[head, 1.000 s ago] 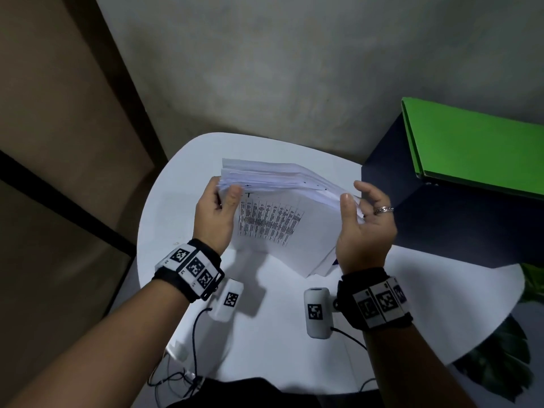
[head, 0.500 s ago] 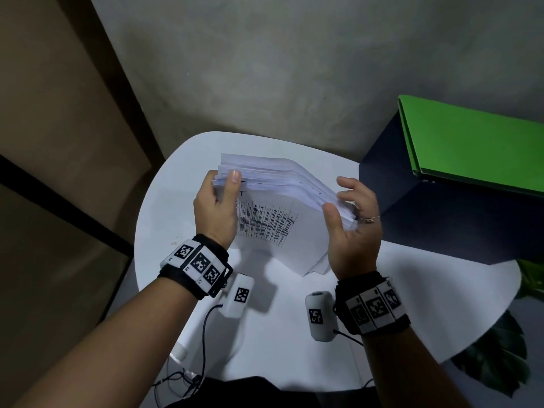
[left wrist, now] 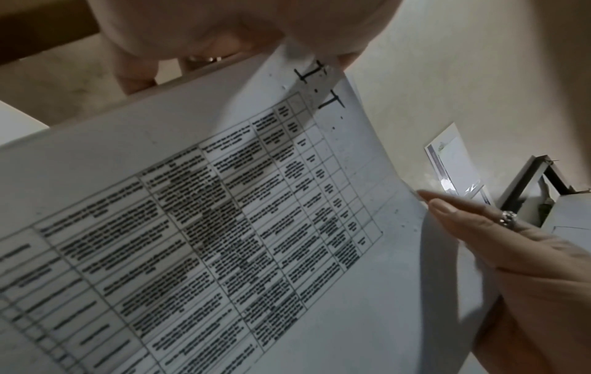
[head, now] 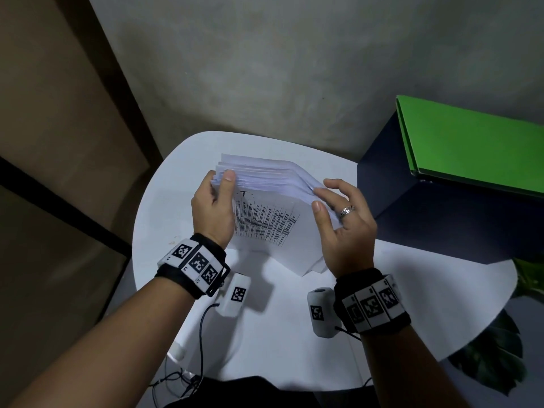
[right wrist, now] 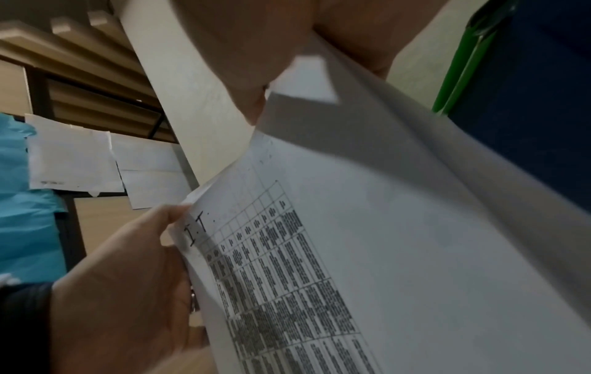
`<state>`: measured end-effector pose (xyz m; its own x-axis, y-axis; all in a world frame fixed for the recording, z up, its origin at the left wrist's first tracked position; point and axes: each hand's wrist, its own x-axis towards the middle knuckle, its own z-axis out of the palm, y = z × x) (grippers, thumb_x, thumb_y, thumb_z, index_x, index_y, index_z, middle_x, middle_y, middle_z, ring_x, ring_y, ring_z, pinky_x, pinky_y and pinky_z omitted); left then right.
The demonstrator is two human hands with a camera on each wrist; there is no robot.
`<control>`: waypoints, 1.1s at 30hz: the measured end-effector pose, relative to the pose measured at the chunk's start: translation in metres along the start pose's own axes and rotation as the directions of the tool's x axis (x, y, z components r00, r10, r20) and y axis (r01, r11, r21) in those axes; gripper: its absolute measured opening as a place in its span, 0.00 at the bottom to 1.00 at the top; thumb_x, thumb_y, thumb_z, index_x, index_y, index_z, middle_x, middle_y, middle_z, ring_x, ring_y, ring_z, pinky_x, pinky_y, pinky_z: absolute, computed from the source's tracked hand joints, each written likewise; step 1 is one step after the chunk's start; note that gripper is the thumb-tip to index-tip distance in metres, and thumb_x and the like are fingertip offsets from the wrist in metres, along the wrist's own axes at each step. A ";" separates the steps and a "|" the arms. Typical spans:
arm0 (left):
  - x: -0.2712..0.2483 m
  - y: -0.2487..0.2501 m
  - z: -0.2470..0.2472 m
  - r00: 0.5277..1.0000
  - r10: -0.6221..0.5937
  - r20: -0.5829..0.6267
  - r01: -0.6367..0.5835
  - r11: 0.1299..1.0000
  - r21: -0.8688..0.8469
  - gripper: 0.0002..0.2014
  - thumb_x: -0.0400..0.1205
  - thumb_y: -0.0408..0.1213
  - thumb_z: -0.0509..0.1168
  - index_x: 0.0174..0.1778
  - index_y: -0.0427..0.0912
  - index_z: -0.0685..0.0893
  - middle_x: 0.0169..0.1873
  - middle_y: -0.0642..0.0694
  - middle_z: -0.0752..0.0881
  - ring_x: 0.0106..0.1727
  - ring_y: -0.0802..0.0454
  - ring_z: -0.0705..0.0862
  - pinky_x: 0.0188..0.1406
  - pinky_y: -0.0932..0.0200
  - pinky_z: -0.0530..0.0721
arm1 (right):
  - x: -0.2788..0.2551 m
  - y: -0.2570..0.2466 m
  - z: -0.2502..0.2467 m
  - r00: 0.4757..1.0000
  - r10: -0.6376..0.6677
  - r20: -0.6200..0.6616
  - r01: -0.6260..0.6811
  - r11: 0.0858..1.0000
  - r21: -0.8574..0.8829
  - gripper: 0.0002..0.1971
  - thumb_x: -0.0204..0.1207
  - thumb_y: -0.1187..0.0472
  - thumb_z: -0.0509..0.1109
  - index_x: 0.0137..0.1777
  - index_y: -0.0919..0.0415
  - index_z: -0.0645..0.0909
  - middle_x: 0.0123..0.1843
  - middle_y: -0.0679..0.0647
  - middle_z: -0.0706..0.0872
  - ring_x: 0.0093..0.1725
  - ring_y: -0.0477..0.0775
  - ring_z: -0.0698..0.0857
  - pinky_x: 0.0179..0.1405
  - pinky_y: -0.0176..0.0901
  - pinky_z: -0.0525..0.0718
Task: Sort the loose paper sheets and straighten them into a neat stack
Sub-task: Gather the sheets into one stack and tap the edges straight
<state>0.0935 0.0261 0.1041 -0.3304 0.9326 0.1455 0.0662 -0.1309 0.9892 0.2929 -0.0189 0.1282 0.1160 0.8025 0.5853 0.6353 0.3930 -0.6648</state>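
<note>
Over a white round table (head: pixel 164 219), the left hand (head: pixel 213 212) pinches the paper stack (head: pixel 265 178) at its left corner; the right hand (head: pixel 344 228), fingers loosely curled, grips the right edge. Table print is blurred; lower sheets stay hidden.

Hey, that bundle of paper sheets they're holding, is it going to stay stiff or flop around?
Probably floppy: the paper sheets already bow between the left hand and right hand. Likely to slide apart too, since the top edges are fanned unevenly.
</note>
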 end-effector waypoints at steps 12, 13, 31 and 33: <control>-0.001 0.000 -0.001 1.000 -0.014 0.004 0.014 1.000 0.026 0.30 0.81 0.58 0.56 0.43 0.26 0.76 0.37 0.44 0.78 0.40 0.53 0.74 0.44 0.54 0.74 | 0.003 -0.003 0.002 0.999 -0.036 0.004 0.036 0.994 -0.104 0.10 0.82 0.66 0.67 0.56 0.64 0.89 0.63 0.57 0.83 0.52 0.41 0.81 0.46 0.47 0.86; -0.001 0.000 -0.001 1.000 -0.015 0.005 0.015 0.999 0.033 0.30 0.81 0.58 0.55 0.42 0.27 0.75 0.36 0.45 0.78 0.39 0.53 0.74 0.43 0.54 0.74 | 0.003 -0.003 0.002 1.000 -0.016 -0.001 0.016 0.994 -0.110 0.09 0.82 0.65 0.68 0.55 0.64 0.88 0.62 0.56 0.83 0.52 0.44 0.82 0.47 0.48 0.86; 0.006 0.018 0.001 0.993 -0.114 -0.030 0.114 0.994 -0.001 0.31 0.78 0.64 0.63 0.27 0.40 0.62 0.27 0.46 0.63 0.32 0.50 0.64 0.34 0.54 0.62 | 0.009 -0.010 0.012 0.886 0.399 -0.237 -0.362 0.914 0.182 0.05 0.77 0.68 0.70 0.42 0.63 0.85 0.34 0.40 0.83 0.34 0.30 0.79 0.39 0.22 0.74; 0.008 0.021 0.004 0.983 -0.175 -0.057 0.175 0.985 -0.013 0.30 0.77 0.61 0.66 0.26 0.41 0.63 0.25 0.48 0.63 0.30 0.52 0.63 0.33 0.56 0.61 | 0.009 -0.009 0.012 0.869 0.428 -0.247 -0.379 0.898 0.222 0.04 0.76 0.71 0.70 0.45 0.65 0.86 0.34 0.44 0.84 0.35 0.30 0.81 0.40 0.20 0.76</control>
<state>0.0955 0.0325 0.1258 -0.3904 0.9202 -0.0292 -0.0052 0.0296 0.9995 0.2787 -0.0095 0.1341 0.5612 0.7549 0.3393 0.3572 0.1489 -0.9221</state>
